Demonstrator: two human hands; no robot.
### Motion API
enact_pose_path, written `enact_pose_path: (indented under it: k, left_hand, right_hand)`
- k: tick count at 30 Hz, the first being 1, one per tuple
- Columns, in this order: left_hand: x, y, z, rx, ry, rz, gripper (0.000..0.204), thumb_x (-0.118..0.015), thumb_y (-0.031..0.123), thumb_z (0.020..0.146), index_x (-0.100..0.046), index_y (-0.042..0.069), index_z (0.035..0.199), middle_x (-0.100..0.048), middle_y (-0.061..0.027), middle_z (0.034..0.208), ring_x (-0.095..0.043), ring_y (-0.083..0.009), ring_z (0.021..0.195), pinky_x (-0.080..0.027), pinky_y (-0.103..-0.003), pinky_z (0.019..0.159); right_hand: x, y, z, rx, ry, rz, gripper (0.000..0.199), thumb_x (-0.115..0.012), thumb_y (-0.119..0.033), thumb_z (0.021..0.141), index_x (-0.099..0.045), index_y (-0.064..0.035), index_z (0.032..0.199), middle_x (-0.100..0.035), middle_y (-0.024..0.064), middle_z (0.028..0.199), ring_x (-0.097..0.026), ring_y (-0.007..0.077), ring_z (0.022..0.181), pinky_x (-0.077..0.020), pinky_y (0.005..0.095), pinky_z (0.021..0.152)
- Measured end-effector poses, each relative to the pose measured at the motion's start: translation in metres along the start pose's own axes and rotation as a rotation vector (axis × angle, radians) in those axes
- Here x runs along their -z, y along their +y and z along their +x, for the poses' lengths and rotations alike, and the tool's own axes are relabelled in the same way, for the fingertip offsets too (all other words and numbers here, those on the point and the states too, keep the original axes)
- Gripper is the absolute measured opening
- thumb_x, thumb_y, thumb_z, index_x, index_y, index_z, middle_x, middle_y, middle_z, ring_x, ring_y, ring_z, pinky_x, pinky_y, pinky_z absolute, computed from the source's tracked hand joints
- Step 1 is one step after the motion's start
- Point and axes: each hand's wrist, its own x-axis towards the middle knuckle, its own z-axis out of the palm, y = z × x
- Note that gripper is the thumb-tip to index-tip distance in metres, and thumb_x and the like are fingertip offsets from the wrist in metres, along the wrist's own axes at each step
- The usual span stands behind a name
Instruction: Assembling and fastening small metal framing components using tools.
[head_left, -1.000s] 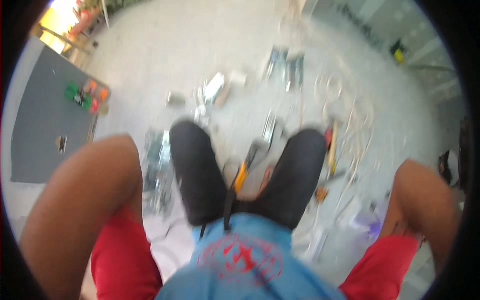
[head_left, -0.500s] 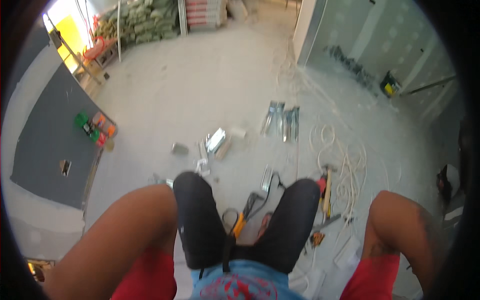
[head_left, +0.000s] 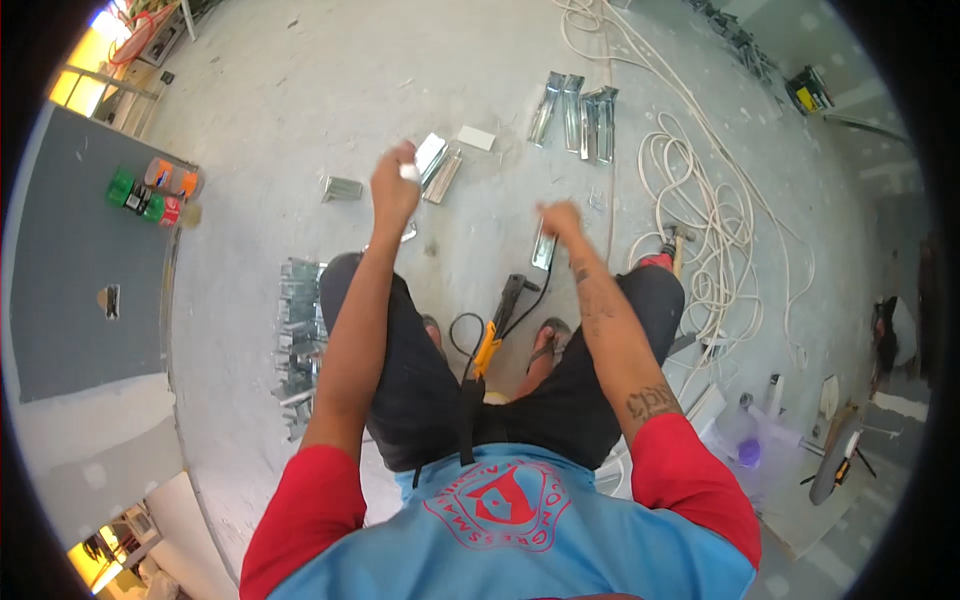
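My left hand [head_left: 394, 190] is curled closed, out past my left knee, with a small white bit [head_left: 410, 172] at its fingers. What it grips is too blurred to make out. Beside it lie two short metal channel pieces [head_left: 437, 167]. My right hand [head_left: 563, 219] hovers at the far end of another shiny metal channel [head_left: 543, 248] on the floor; its fingers are smeared by motion. Between my knees is a black-and-yellow tool [head_left: 489, 345] with a dark cord, next to a black strap from my waist.
Several metal pieces [head_left: 300, 340] are stacked by my left knee. More channels [head_left: 585, 118] lie ahead. Coiled white cable [head_left: 700, 220] and a hammer [head_left: 677, 248] are at right. Plastic bottles [head_left: 150, 195] stand by the grey wall panel [head_left: 80, 280].
My view has tipped down toward my body. Both forearms, earlier drawn back at the sides with hands out of sight, now extend forward over the floor pieces.
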Motion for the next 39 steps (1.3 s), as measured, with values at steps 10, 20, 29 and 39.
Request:
enact_pose_path:
  k: [10,20,29,39]
  left_hand:
    - [0.009,0.003,-0.02,0.165,-0.429,0.091,0.044,-0.055,0.038,0.093,-0.06,-0.003,0.107,-0.065,-0.0226,0.093,-0.064,-0.0342,0.08,-0.049,-0.041,0.071]
    - [0.01,0.006,-0.017,0.785,-0.768,-0.506,0.058,-0.065,0.054,0.083,-0.048,0.001,0.098,-0.057,-0.0078,0.081,-0.058,-0.0147,0.073,-0.047,-0.029,0.067]
    - [0.008,0.017,-0.017,0.801,-0.585,-0.571,0.06,-0.066,0.04,0.085,-0.045,-0.002,0.121,-0.056,-0.0074,0.091,-0.059,-0.0167,0.077,-0.048,-0.029,0.073]
    - [0.003,-0.008,-0.02,0.897,-0.592,-0.828,0.051,-0.065,0.03,0.085,-0.044,0.0,0.121,-0.053,-0.0065,0.09,-0.058,-0.0161,0.08,-0.05,-0.031,0.076]
  right_hand:
    - [-0.082,-0.093,-0.034,-0.572,-0.15,0.28,0.025,-0.063,-0.017,0.08,-0.063,0.0026,0.095,-0.068,0.0161,0.092,-0.067,0.0298,0.088,-0.0534,0.0407,0.071]
    - [0.119,-0.165,0.026,-0.054,-0.575,1.413,0.031,-0.067,-0.029,0.087,-0.065,0.0015,0.091,-0.067,0.0076,0.079,-0.066,0.0155,0.063,-0.0501,0.0262,0.05]
    - [-0.034,0.008,0.177,-0.59,0.328,0.22,0.031,-0.069,-0.027,0.077,-0.068,-0.0003,0.092,-0.068,0.0222,0.089,-0.065,0.0365,0.092,-0.0523,0.0447,0.077]
    - [-0.051,0.004,0.194,-0.446,0.169,0.374,0.04,-0.062,-0.033,0.076,-0.069,0.0041,0.09,-0.066,0.0266,0.093,-0.065,0.0378,0.092,-0.0518,0.0438,0.078]
